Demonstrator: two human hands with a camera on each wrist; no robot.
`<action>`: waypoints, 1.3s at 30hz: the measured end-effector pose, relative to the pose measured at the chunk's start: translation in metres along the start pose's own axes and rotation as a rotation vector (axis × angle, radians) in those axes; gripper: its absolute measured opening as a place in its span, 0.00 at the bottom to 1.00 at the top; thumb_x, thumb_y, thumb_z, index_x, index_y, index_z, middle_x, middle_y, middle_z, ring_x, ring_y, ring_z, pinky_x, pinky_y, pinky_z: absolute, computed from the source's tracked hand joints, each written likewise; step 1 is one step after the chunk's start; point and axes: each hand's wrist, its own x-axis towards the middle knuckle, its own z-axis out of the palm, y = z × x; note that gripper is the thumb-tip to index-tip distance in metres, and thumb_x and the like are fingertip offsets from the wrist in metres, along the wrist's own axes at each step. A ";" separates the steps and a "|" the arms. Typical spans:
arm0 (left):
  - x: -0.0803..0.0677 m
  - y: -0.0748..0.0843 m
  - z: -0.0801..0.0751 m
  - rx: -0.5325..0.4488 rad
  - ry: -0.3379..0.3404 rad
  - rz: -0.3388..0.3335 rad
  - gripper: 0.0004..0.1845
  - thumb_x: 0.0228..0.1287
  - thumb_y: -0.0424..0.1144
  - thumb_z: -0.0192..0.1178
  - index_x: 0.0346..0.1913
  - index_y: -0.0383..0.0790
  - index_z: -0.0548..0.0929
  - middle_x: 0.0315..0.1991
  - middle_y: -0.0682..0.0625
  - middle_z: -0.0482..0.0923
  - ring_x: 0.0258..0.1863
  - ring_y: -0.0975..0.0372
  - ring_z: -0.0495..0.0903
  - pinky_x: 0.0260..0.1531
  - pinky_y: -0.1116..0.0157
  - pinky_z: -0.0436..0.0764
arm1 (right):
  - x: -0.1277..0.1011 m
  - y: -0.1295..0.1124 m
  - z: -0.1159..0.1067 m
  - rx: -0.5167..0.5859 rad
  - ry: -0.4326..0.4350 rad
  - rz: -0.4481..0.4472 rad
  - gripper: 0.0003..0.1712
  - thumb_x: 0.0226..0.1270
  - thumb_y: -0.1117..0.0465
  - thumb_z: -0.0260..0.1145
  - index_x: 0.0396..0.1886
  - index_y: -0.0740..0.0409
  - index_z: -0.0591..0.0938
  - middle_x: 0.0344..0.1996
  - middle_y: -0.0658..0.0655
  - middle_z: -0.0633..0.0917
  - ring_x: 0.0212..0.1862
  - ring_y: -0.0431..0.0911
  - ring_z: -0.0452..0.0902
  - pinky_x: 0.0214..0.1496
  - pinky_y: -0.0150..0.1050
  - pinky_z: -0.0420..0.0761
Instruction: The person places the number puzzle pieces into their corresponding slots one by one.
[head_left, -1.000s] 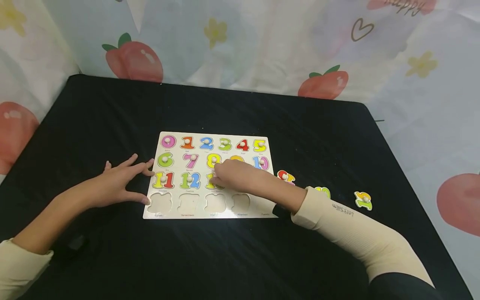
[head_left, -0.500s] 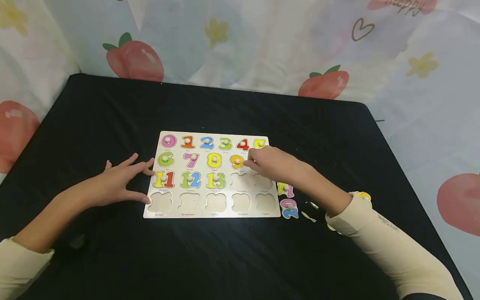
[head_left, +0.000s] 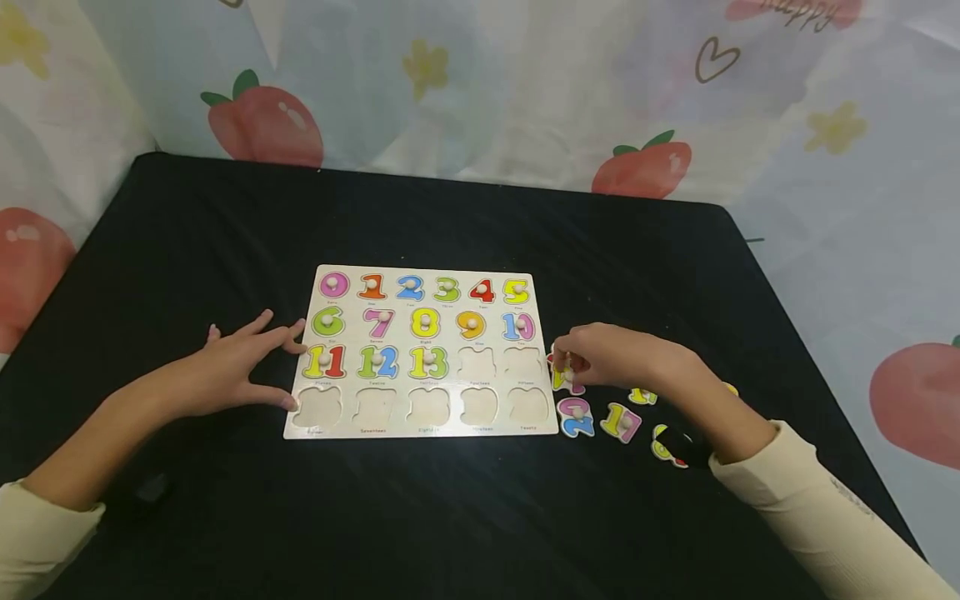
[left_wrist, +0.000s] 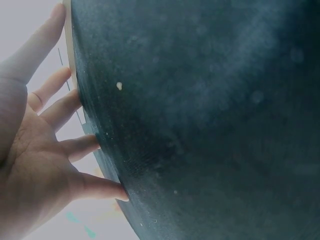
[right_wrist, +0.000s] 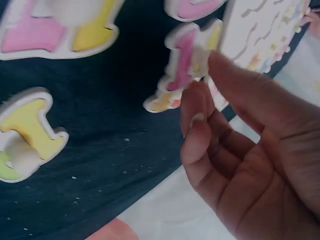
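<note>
A pale wooden number board (head_left: 401,406) lies on the black cloth, with knobbed pieces 0 to 13 in their recesses. The lower recesses, in the third and fourth rows, hold no pieces. My left hand (head_left: 225,371) rests at the board's left edge, thumb and fingers spread and touching the rim. Just off the board's right edge, my right hand (head_left: 622,357) pinches the knob of a pink-and-yellow number piece (right_wrist: 182,62) between thumb and index finger. This piece overlaps another number piece in the right wrist view.
Right of the board lie more loose pieces: a purple-and-blue one (head_left: 576,417), a yellow-and-pink one (head_left: 621,422), a yellow one (head_left: 642,396) and one partly in shadow (head_left: 667,447). A patterned curtain (head_left: 480,100) hangs behind the table (head_left: 420,217).
My right hand has moved from over the board's middle, past the 9, to the loose pieces on the right and taken hold of a knob there. The left hand stays put.
</note>
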 end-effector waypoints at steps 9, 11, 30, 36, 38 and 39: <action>0.000 0.001 -0.002 -0.001 0.005 0.006 0.52 0.37 0.66 0.69 0.66 0.40 0.67 0.69 0.38 0.57 0.69 0.36 0.42 0.47 0.23 0.38 | 0.000 0.008 0.004 0.065 0.015 -0.007 0.07 0.59 0.70 0.65 0.36 0.55 0.81 0.23 0.46 0.75 0.27 0.40 0.70 0.28 0.33 0.73; 0.000 0.001 -0.003 -0.002 0.004 0.003 0.52 0.38 0.66 0.70 0.66 0.40 0.67 0.69 0.37 0.57 0.69 0.36 0.42 0.47 0.23 0.38 | -0.001 0.008 0.002 0.069 0.017 0.008 0.07 0.59 0.69 0.65 0.36 0.56 0.82 0.23 0.46 0.75 0.26 0.40 0.70 0.27 0.34 0.73; 0.000 0.001 -0.003 -0.017 0.003 0.001 0.51 0.38 0.64 0.70 0.66 0.40 0.67 0.69 0.36 0.57 0.68 0.35 0.41 0.47 0.24 0.37 | 0.026 -0.022 -0.003 0.100 0.197 -0.085 0.11 0.58 0.57 0.72 0.28 0.54 0.77 0.19 0.44 0.75 0.24 0.38 0.70 0.27 0.32 0.73; -0.001 0.001 0.000 -0.021 0.007 0.003 0.50 0.39 0.63 0.71 0.65 0.39 0.68 0.69 0.36 0.57 0.68 0.35 0.42 0.47 0.23 0.37 | 0.041 -0.039 0.004 0.125 0.224 -0.048 0.11 0.58 0.55 0.71 0.27 0.55 0.79 0.16 0.44 0.77 0.21 0.38 0.70 0.23 0.32 0.70; -0.002 0.001 0.000 -0.020 0.011 0.008 0.50 0.38 0.64 0.70 0.65 0.40 0.69 0.69 0.37 0.57 0.68 0.35 0.42 0.47 0.23 0.37 | 0.046 -0.044 0.006 0.129 0.227 -0.028 0.11 0.58 0.54 0.71 0.26 0.55 0.79 0.16 0.44 0.76 0.20 0.39 0.70 0.22 0.32 0.69; -0.002 0.001 0.001 -0.020 0.014 0.011 0.50 0.38 0.64 0.70 0.64 0.40 0.69 0.69 0.37 0.57 0.68 0.35 0.42 0.47 0.23 0.38 | 0.047 -0.046 0.007 0.130 0.229 -0.016 0.11 0.58 0.54 0.71 0.26 0.55 0.79 0.16 0.44 0.76 0.20 0.39 0.70 0.21 0.32 0.68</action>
